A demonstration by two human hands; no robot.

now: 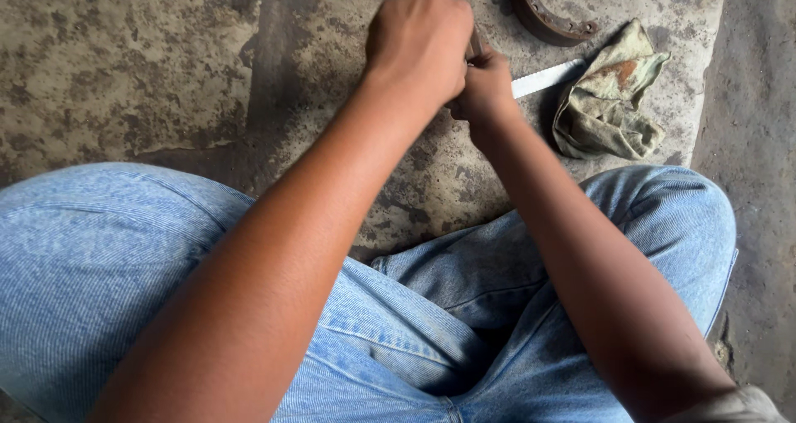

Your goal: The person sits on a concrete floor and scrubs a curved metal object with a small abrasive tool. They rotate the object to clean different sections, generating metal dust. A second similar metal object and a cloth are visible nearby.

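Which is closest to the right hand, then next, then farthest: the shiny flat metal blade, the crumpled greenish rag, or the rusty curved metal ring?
From the right hand:
1. Shiny flat metal blade, sticking out of its grip.
2. Rusty curved metal ring, above right.
3. Crumpled greenish rag, farther right.

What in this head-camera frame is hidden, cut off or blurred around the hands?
- Blade: its near end and any handle are hidden behind the right hand and left hand.
- Brown piece between the hands: only a sliver shows, so its kind is unclear.
- Rusty curved metal part: cut off by the top edge.
- Rag: crumpled, underside hidden.
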